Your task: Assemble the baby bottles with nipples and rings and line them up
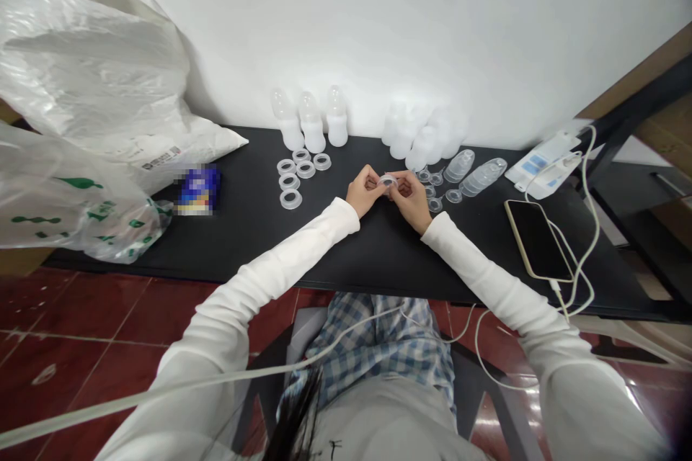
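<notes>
Both my hands pinch a translucent white bottle collar ring (388, 179) above the middle of the black table. My left hand (365, 192) grips the ring's left side, its fingers closed. On the opposite side, the thumb and fingers of my right hand (411, 199) are closed on the same ring. Whether a teat sits inside it cannot be made out. Several loose collar rings (290, 199) lie to the left. Just right of my right hand are several clear teats (453, 195). Three capped baby bottles (312, 126) stand behind the loose rings.
White bottle bodies (419, 135) cluster by the wall. Nested clear caps (483, 177) lie to the right. A phone (538, 239) with a white cable (592, 223) and a white-blue packet (545, 163) are farther right. Plastic bags (97, 72) and a blurred blue pack (199, 189) sit left.
</notes>
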The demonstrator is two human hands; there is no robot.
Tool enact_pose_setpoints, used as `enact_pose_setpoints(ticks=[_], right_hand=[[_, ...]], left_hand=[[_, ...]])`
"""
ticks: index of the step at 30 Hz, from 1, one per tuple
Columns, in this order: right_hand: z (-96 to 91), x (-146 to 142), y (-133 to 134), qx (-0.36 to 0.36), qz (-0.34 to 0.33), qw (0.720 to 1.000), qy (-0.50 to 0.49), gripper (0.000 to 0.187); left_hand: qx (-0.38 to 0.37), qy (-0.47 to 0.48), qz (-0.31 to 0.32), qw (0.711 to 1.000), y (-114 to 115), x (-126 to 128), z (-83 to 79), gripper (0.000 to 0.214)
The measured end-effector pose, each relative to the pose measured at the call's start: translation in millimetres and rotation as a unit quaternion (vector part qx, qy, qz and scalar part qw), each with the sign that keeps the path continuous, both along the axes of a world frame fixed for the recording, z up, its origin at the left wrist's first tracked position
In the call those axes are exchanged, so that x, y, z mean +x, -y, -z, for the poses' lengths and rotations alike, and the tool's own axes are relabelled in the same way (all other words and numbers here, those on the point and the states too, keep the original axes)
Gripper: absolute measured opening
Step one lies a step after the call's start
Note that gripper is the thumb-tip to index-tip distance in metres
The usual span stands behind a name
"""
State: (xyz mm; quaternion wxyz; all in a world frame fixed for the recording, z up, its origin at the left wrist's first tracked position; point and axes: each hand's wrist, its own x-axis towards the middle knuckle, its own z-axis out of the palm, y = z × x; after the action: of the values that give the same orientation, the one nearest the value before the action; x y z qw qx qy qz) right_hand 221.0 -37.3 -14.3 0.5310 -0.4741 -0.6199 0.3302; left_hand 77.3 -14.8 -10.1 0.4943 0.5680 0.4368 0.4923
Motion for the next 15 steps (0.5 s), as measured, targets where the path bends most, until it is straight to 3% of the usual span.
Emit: enact_pose_setpoints(ticks=[9, 15], right_hand=[[0.2, 2.1, -1.7, -0.001, 0.022, 1.0, -0.005, 0.046], [-0.9, 2.4, 0.1, 0.003, 0.013, 1.0, 0.003, 0.044]], left_hand=[[-0.01, 0.068, 0.03, 0.997, -0.7, 2.2, 1.3, 0.032], [0.008, 0.045, 0.032, 0.998, 3.1, 1.6, -1.9, 0.032]])
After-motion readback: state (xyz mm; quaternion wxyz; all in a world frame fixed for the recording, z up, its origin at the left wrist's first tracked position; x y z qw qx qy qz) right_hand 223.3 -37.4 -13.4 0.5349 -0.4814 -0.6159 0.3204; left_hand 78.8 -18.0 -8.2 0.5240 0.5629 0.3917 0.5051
